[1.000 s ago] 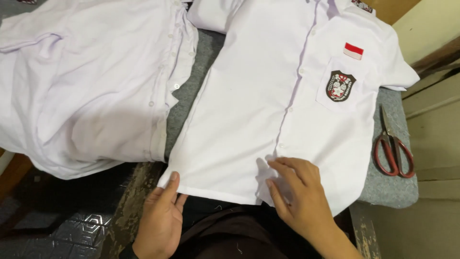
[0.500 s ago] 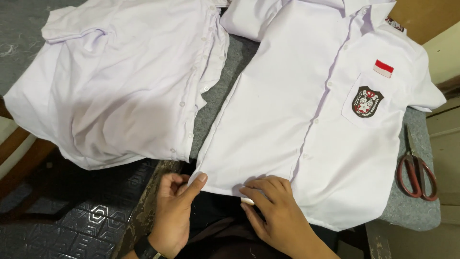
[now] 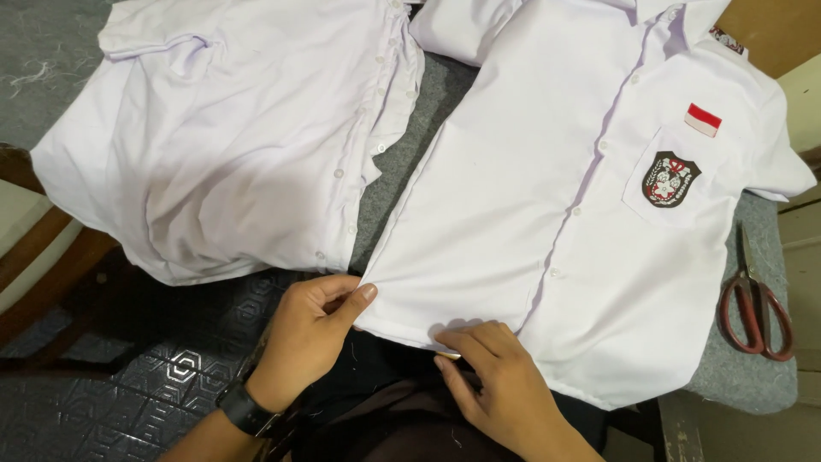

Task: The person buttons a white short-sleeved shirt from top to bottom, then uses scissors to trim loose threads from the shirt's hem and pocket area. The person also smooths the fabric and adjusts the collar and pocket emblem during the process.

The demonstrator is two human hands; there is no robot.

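A person's left hand (image 3: 312, 329) pinches the lower left corner of a white school shirt (image 3: 547, 222) with a pocket crest (image 3: 670, 179) and a red-and-white flag patch (image 3: 703, 120), thumb and fingers clamped on the hem at lower centre of the frame. The right hand (image 3: 492, 376) grips the same hem just beside it, fingers curled together over the edge; what they press underneath is hidden, possibly a fold of the cloth. The shirt lies flat, buttoned, across the grey padded worktop (image 3: 753, 376), filling the right half of the frame, its bottom edge hanging toward the person's lap. Handled well, the hem wants an even pull from both hands, kept level so the placket stays straight and no crease runs up the front. A second white shirt (image 3: 231, 145) lies rumpled at upper left, close beside the first. Red-handled scissors (image 3: 754, 312) rest at the right edge, well apart from either hand. A dark wristband (image 3: 244, 409) circles the left wrist.
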